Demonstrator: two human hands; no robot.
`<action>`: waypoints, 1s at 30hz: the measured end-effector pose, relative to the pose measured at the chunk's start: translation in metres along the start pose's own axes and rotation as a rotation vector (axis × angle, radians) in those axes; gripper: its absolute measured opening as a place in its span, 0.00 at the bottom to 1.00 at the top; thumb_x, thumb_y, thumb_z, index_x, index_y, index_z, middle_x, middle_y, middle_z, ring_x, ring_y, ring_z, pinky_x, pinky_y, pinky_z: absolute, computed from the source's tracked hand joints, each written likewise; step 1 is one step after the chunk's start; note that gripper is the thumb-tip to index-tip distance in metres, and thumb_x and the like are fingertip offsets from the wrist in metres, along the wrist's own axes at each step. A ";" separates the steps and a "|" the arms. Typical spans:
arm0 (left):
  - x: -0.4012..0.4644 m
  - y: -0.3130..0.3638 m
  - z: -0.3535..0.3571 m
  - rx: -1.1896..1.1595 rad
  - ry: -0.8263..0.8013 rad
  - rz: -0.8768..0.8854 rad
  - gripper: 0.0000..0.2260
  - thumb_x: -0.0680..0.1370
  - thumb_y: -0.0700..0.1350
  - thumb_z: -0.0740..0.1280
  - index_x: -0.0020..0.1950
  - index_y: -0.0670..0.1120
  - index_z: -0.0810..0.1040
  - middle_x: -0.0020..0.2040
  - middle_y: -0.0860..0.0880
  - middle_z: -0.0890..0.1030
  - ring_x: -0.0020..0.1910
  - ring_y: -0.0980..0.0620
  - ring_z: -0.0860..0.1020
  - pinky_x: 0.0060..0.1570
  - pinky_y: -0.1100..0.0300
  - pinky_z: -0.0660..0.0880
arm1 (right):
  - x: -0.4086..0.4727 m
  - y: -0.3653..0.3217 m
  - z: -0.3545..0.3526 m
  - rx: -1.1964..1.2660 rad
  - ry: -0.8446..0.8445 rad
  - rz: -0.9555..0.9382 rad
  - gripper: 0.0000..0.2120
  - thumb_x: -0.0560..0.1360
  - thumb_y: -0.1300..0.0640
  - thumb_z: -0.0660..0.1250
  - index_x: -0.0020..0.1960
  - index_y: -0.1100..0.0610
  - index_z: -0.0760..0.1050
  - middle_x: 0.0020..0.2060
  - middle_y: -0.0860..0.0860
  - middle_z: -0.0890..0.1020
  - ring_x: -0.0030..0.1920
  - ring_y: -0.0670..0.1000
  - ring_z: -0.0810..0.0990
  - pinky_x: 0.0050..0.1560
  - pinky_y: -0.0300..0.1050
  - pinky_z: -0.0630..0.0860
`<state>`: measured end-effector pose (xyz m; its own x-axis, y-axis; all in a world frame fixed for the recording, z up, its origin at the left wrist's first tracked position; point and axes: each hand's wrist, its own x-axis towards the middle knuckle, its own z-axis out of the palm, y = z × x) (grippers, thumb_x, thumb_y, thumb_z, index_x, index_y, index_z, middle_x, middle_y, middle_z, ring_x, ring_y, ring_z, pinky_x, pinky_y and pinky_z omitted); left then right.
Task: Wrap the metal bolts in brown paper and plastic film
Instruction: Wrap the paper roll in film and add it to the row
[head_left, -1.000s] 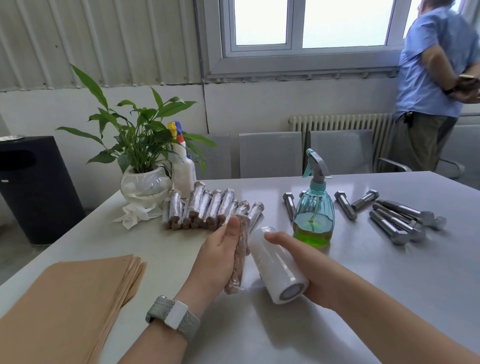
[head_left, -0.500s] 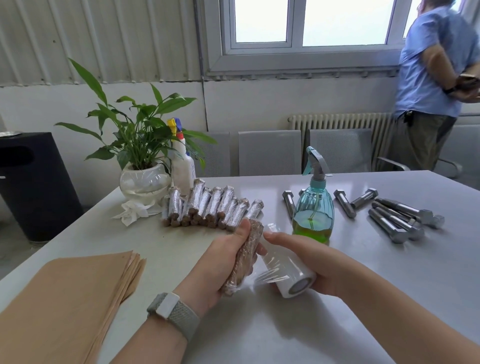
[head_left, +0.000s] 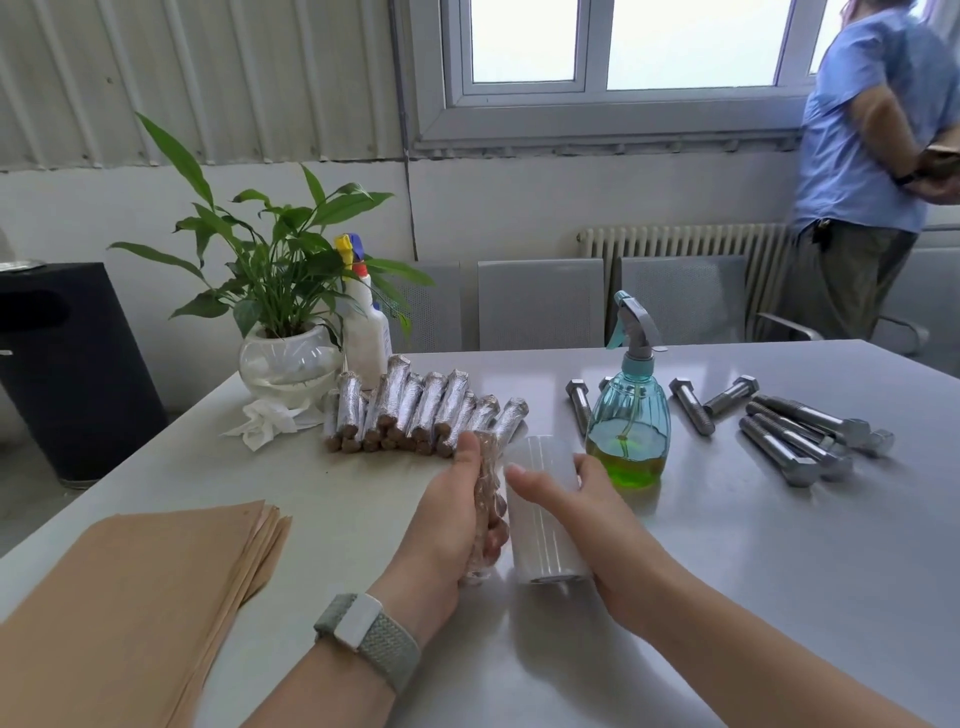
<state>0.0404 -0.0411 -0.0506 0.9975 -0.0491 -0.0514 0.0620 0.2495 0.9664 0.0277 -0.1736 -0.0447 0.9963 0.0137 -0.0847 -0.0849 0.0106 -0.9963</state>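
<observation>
Wrapped bolt (head_left: 485, 512) and film roll (head_left: 543, 514) gripped

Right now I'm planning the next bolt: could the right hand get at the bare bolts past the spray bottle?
Probably not yet: the right hand grips the film roll. Once it lets go, the bare bolts lie unobstructed right of the spray bottle.
</observation>
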 end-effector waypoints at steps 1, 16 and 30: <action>0.000 0.000 0.001 -0.036 0.001 -0.004 0.30 0.72 0.72 0.56 0.37 0.48 0.85 0.35 0.40 0.80 0.30 0.46 0.77 0.29 0.58 0.71 | -0.002 0.001 0.004 0.000 0.026 -0.043 0.28 0.66 0.44 0.78 0.59 0.49 0.68 0.51 0.52 0.82 0.48 0.51 0.84 0.53 0.57 0.81; -0.004 0.000 0.002 -0.236 -0.092 0.055 0.13 0.73 0.48 0.70 0.53 0.43 0.75 0.41 0.46 0.82 0.38 0.52 0.82 0.33 0.58 0.78 | -0.004 0.002 0.015 0.113 0.070 -0.231 0.26 0.72 0.34 0.59 0.51 0.55 0.81 0.47 0.56 0.85 0.50 0.58 0.83 0.57 0.65 0.77; -0.011 -0.006 0.009 -0.330 -0.107 0.006 0.25 0.79 0.62 0.57 0.60 0.46 0.82 0.58 0.41 0.83 0.57 0.43 0.82 0.50 0.51 0.81 | -0.009 0.003 0.012 0.049 0.068 -0.036 0.36 0.59 0.26 0.67 0.57 0.50 0.73 0.51 0.50 0.83 0.51 0.49 0.84 0.57 0.54 0.79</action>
<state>0.0284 -0.0504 -0.0535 0.9897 -0.1432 -0.0019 0.0810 0.5490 0.8319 0.0178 -0.1615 -0.0469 0.9972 -0.0558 -0.0507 -0.0474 0.0584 -0.9972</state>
